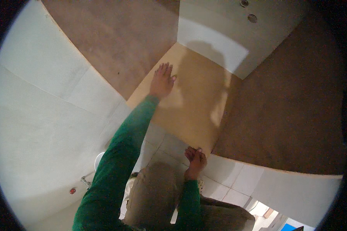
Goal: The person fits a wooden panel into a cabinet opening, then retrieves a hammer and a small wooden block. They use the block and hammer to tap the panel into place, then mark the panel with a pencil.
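Your left hand lies spread flat on the tan board at frame centre. Your right hand pinches the board's lower edge, just above the white floor tiles.

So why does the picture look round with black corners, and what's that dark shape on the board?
Head view: the fisheye lens bends straight edges and leaves a black rim. The dark shape on the tan board is a soft shadow beside a bright patch of light. The left hand lies flat on the board; the right hand grips its lower edge. The picture is slightly soft.
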Motion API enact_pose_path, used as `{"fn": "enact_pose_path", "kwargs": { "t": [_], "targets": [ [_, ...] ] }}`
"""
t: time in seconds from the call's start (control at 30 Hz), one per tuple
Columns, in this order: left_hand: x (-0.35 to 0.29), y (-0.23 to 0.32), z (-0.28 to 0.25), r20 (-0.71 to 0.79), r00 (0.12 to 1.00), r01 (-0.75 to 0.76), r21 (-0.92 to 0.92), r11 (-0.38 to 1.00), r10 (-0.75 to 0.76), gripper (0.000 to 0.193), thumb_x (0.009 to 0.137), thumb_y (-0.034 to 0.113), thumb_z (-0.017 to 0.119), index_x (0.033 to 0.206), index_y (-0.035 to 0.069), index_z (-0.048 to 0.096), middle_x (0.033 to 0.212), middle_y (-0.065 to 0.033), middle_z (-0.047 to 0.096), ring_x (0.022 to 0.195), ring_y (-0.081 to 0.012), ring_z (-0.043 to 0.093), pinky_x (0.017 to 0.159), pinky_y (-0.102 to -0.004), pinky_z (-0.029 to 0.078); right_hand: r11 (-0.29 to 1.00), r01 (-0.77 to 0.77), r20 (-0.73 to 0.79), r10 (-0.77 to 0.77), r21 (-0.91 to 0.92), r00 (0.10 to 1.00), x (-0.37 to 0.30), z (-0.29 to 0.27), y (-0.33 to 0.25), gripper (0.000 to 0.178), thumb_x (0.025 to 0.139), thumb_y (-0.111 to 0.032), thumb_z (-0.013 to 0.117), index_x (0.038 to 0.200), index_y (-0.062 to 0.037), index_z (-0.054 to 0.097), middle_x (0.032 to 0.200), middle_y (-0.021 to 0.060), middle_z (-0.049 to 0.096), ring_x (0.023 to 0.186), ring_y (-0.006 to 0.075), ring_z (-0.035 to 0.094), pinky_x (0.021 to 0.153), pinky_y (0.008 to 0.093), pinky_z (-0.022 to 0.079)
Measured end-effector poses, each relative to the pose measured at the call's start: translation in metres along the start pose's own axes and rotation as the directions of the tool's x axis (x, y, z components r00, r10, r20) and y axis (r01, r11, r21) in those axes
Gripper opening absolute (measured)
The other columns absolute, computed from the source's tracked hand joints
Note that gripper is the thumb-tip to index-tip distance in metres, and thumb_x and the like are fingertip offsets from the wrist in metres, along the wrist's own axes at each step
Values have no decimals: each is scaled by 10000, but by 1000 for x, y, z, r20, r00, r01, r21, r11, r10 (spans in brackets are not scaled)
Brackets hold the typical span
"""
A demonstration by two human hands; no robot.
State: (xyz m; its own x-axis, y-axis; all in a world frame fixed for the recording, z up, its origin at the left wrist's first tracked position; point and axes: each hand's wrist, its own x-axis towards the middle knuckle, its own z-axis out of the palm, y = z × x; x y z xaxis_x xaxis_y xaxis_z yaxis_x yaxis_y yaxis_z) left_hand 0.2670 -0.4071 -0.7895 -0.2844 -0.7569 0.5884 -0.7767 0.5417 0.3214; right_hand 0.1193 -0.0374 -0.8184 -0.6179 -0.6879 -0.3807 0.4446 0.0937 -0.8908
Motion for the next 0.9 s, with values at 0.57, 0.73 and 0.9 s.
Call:
{"fn": "enact_pose_path", "kwargs": {
  "t": [0.57, 0.73, 0.9],
  "targets": [
    [100, -14, 125, 1, 986, 169, -4, 986, -169, 859, 1018, 475, 661, 1599, -118, 439, 1688, -319, 418, 1582, -462, 394, 1338, -503, 315, 826, -68, 336, 301, -560, 893, -13, -8, -80, 462, 1107, -456, 662, 1094, -1, 742, 957, 129, 794, 807, 234, 756, 728, 391, 596],
    [107, -23, 126, 88, 972, 223, -59, 973, -217, 922, 988, 515, 669, 1585, -144, 424, 1679, -321, 421, 1582, -453, 376, 1357, -498, 259, 449, 520, 455, -252, -727, 854, 24, 51, -88, 427, 1040, -358, 752, 1262, 6, 729, 1175, 174, 788, 1067, 301, 763, 928, 456, 596],
    [113, -31, 123, 14, 987, 163, -97, 982, -162, 935, 975, 552, 679, 1596, -105, 441, 1664, -309, 454, 1579, -445, 393, 1345, -497, 287, 102, 756, 694, -333, -646, 638, 62, 82, -79, 607, 1020, -344, 750, 1509, -19, 596, 1577, 229, 584, 1481, 431, 518, 1269, 554, 338]
  ]
}}
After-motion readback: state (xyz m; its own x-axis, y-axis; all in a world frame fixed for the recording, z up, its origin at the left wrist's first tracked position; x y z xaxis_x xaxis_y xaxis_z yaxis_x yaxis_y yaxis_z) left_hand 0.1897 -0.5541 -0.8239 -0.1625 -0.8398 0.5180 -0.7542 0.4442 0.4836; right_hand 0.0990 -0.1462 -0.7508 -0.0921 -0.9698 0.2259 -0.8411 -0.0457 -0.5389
